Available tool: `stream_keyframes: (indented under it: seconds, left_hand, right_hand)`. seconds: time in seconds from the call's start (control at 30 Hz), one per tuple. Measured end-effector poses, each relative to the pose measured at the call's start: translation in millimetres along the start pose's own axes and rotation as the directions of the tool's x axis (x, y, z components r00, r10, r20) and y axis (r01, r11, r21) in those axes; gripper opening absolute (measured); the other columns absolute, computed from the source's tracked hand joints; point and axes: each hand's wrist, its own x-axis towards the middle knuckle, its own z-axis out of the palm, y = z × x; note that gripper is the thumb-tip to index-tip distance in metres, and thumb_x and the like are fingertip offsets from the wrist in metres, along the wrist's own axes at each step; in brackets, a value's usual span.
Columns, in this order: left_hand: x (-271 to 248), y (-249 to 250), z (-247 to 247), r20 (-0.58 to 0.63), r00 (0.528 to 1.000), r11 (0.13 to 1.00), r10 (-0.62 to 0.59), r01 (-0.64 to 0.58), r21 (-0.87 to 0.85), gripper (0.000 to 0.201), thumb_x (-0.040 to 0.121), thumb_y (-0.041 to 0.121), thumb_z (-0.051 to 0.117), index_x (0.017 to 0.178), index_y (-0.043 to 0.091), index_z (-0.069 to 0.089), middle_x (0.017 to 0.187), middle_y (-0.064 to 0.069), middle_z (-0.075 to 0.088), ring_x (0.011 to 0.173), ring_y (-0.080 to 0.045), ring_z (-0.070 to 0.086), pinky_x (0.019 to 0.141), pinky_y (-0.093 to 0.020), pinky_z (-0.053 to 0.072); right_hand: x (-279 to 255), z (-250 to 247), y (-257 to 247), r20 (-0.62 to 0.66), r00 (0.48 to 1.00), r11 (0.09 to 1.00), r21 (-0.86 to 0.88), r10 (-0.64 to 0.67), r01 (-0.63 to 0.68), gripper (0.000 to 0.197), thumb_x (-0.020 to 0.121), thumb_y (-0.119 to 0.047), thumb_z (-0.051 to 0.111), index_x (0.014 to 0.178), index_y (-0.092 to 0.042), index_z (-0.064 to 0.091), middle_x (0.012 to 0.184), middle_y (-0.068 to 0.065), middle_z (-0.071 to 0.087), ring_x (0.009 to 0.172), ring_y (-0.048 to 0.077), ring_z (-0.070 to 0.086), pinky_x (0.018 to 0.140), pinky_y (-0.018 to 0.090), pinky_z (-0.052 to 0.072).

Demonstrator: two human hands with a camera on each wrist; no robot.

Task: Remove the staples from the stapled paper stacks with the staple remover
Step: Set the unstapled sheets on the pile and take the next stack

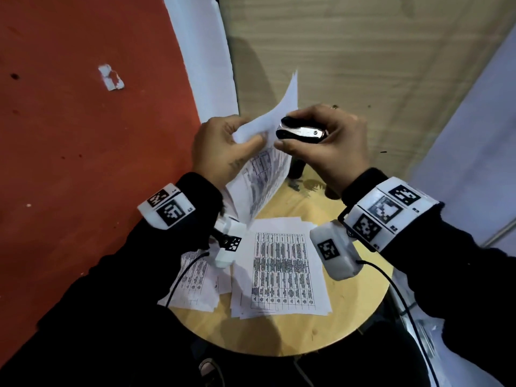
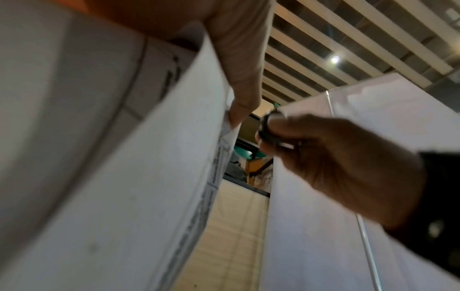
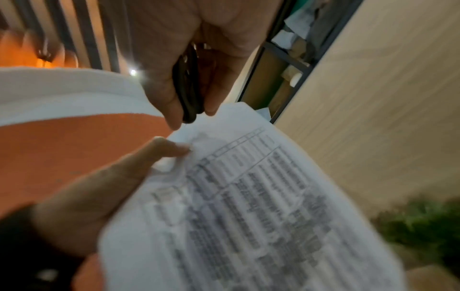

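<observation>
I hold a stapled paper stack (image 1: 262, 174) up in the air above the round table, printed tables on its sheets. My left hand (image 1: 223, 146) pinches its upper corner (image 3: 179, 155) between thumb and fingers. My right hand (image 1: 326, 143) grips the black and chrome staple remover (image 1: 301, 132), squeezed between thumb and fingers, its claw end right at the paper's corner. In the right wrist view the remover (image 3: 187, 92) points down at the crumpled corner. The left wrist view shows the paper (image 2: 149, 177) close up and the right hand with the remover (image 2: 267, 132) beside it. The staple itself is not visible.
A round wooden table (image 1: 349, 317) lies below my arms. On it are a printed paper stack (image 1: 282, 269) in the middle and another stack (image 1: 195, 280) to the left. An orange wall stands at the left, white panels at the right.
</observation>
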Motion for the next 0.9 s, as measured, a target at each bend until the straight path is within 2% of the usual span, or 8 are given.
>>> stream_keyframes:
  seconds: [0.1,0.23,0.33,0.43,0.53,0.67,0.73,0.9]
  left_hand:
    - [1,-8,-7,0.001,1.0,0.999,-0.02,0.02,-0.029,0.028,0.069,0.042,0.066,0.09,0.025,0.07,0.07,-0.009,0.07,0.062,-0.009,0.056,0.062,-0.035,0.05]
    - [5,-11,-13,0.027,0.999,0.999,-0.041,0.041,-0.022,0.035,0.066,0.049,0.07,0.079,0.017,0.072,0.065,-0.006,0.063,0.062,-0.011,0.051,0.059,-0.03,0.043]
    - [3,-8,-15,0.084,0.996,0.998,-0.037,0.041,-0.045,0.036,0.065,0.047,0.077,0.081,0.015,0.076,0.074,0.004,0.07,0.067,-0.007,0.06,0.063,-0.033,0.049]
    - [1,-5,-18,0.141,0.99,0.998,-0.021,0.029,-0.055,0.009,0.07,0.033,0.077,0.07,0.025,0.073,0.062,0.019,0.066,0.061,0.003,0.056,0.059,-0.024,0.044]
    - [2,-2,-27,0.203,0.979,0.998,0.007,0.006,-0.063,0.019,0.072,0.018,0.078,0.062,0.028,0.067,0.052,0.022,0.061,0.053,0.01,0.051,0.053,-0.013,0.039]
    - [2,9,-50,0.318,0.948,0.997,0.017,0.009,-0.079,0.014,0.076,0.005,0.075,0.067,0.01,0.065,0.049,0.019,0.057,0.049,0.009,0.047,0.051,-0.007,0.035]
    - [3,11,-60,0.333,0.943,0.995,0.005,0.028,-0.094,0.009,0.075,0.005,0.074,0.072,0.004,0.066,0.05,0.017,0.059,0.048,0.007,0.049,0.05,-0.008,0.036]
    - [9,1,-72,0.266,0.962,0.994,-0.063,0.086,-0.074,0.007,0.076,0.01,0.074,0.074,0.012,0.068,0.055,0.019,0.065,0.05,0.006,0.056,0.05,-0.01,0.041]
  right_hand:
    - [0,-5,15,0.001,1.0,0.993,-0.116,0.031,-0.031,0.032,0.064,-0.018,0.083,0.091,-0.005,0.072,0.083,-0.005,0.065,0.074,-0.006,0.06,0.077,0.013,0.048]
    - [-4,-11,38,0.111,0.963,0.94,-0.272,0.246,-0.209,0.04,0.064,-0.018,0.085,0.101,-0.008,0.071,0.093,0.001,0.069,0.087,0.01,0.063,0.083,0.022,0.049]
    - [-7,-12,51,0.233,0.896,0.893,-0.346,0.378,-0.286,0.052,0.061,-0.021,0.087,0.108,-0.009,0.069,0.093,-0.005,0.063,0.09,0.009,0.06,0.071,0.001,0.039]
    - [-5,-13,60,0.265,0.862,0.9,-0.19,0.433,-0.393,0.049,0.049,-0.02,0.091,0.094,-0.017,0.071,0.109,0.001,0.061,0.103,0.018,0.061,0.095,0.021,0.046]
    - [0,-19,61,0.337,0.813,0.848,0.074,0.474,-0.525,0.054,0.032,-0.02,0.089,0.082,-0.025,0.07,0.132,0.0,0.047,0.122,0.015,0.051,0.104,0.034,0.043]
    - [6,-27,62,0.652,0.645,0.659,0.287,0.398,-0.696,0.063,0.019,-0.033,0.095,0.078,-0.021,0.075,0.097,-0.002,0.066,0.08,0.017,0.061,0.064,0.022,0.052]
    - [4,-27,62,0.729,0.596,0.635,0.292,0.337,-0.715,0.062,0.02,-0.037,0.094,0.078,-0.025,0.076,0.08,-0.003,0.069,0.073,0.017,0.057,0.059,0.02,0.047]
    - [3,-18,51,0.707,0.648,0.667,0.34,0.283,-0.663,0.049,0.03,-0.013,0.091,0.076,-0.024,0.077,0.075,-0.004,0.072,0.062,0.008,0.065,0.052,0.018,0.049]
